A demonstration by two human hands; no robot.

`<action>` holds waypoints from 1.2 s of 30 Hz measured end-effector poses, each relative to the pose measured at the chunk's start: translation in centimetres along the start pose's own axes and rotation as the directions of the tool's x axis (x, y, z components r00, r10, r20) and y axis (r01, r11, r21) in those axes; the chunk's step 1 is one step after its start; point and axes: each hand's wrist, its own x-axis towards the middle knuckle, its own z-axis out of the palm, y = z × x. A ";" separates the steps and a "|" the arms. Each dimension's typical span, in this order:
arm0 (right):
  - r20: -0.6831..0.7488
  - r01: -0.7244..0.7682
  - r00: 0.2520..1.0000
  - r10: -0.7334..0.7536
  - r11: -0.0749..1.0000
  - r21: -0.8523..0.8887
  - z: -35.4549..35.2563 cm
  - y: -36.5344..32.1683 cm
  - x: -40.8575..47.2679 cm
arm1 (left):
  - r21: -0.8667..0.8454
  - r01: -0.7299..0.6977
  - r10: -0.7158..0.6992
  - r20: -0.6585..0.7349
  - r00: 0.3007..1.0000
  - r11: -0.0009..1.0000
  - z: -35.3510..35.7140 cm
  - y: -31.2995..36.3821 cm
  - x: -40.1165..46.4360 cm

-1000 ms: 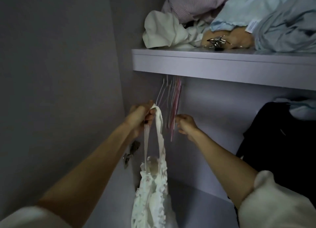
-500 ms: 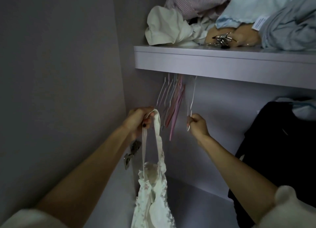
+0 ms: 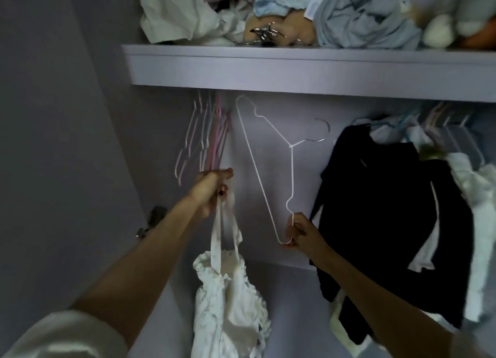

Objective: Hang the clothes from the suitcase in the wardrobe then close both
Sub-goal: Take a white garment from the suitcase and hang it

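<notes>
Wardrobe shelf [image 3: 308,70]: spans the top, piled with crumpled clothes [image 3: 349,14]; view now reaches further right than a second ago.
Black garment [image 3: 389,210]: hangs at right, pale clothes beside it.
White ruffled garment [image 3: 230,304]: hangs by its straps from the left hand [image 3: 212,188], which grips them in curled fingers, as before.
White wire hanger [image 3: 271,169]: earlier among the rail's bunch, now off the rail and turned sideways, hook pointing right; the right hand [image 3: 298,231] pinches its lower corner.
Remaining hangers [image 3: 204,140]: pink and white, bunched at left under the shelf.
</notes>
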 end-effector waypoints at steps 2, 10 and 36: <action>0.037 -0.025 0.999 0.026 0.999 -0.035 -1.8 1.1 -1.3 | -0.006 0.034 -0.033 0.011 0.999 0.999 1.4 -0.7 0.5; 0.144 -0.048 0.988 0.053 0.998 -0.037 -6.3 2.5 -6.1 | -0.049 0.033 -0.032 0.032 0.999 0.998 7.5 -2.4 0.1; -0.024 -0.150 0.985 0.170 0.919 0.364 -3.6 -0.6 -0.2 | 0.174 -0.279 0.178 0.445 0.878 0.944 4.9 -0.2 -3.9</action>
